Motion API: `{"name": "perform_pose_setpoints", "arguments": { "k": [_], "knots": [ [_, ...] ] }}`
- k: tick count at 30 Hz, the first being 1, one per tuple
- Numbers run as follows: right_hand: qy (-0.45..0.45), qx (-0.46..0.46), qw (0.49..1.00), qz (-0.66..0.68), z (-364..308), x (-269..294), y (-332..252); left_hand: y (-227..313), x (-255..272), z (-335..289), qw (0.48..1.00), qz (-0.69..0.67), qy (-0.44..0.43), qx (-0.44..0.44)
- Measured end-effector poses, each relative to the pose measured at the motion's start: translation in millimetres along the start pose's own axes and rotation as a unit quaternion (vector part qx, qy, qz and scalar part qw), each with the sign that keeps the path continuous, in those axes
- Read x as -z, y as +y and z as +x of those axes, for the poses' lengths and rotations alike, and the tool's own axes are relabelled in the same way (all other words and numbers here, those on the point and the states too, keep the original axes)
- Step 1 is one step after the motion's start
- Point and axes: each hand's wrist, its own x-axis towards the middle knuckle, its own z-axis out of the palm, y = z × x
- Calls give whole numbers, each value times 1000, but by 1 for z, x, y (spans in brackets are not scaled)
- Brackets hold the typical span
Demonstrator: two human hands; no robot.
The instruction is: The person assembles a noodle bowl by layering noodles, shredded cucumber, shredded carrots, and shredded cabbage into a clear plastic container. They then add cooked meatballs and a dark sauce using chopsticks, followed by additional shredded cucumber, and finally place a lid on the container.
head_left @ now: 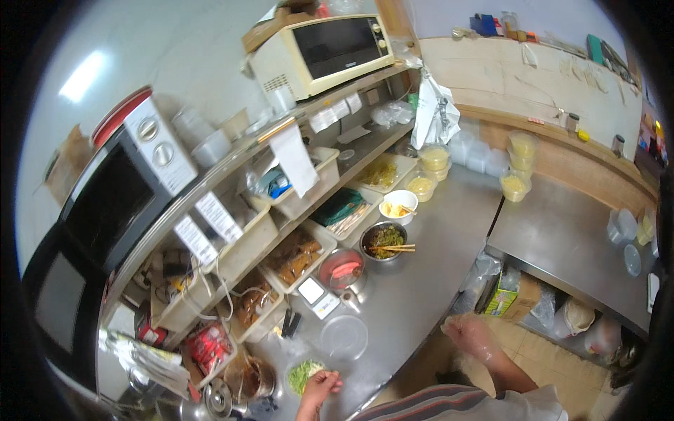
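Observation:
My left hand (321,386) rests with curled fingers at the rim of a small bowl of chopped greens (303,375) on the steel counter (421,281). My right hand (472,335), in a thin clear plastic glove, hovers off the counter's edge above the floor with its fingers loosely apart and nothing in it. Just beyond the greens lies an empty clear plastic container (344,337). A small white scale (316,295) sits behind that container.
Farther along the counter stand a metal bowl with sausages (342,269), a bowl of dark vegetables with chopsticks (384,241), a white bowl (399,207) and lidded yellow tubs (434,158). Trays of food fill the shelf at left, with microwaves (119,189) above. A second steel table (562,238) stands right.

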Motion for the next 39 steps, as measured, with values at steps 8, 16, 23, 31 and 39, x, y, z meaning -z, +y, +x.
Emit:
{"name": "perform_pose_setpoints", "arguments": {
  "k": [8, 16, 23, 31, 39],
  "knots": [
    [-246, -84, 809, 527, 173, -47, 98, 119, -128, 111, 972, 92, 18, -214],
    [-489, -156, 585, 627, 247, -66, 133, 116, -261, 180, 981, -116, 53, -147],
    [-557, -196, 518, 618, 273, -57, 135, 128, -264, 198, 960, 47, 252, -115],
    [-575, -161, 589, 544, 269, -29, 124, 76, -216, 204, 918, 146, 364, -62],
    [-266, 8, 919, 292, 351, -32, 215, 32, -218, 191, 944, 203, 254, -66]
  ]
}}
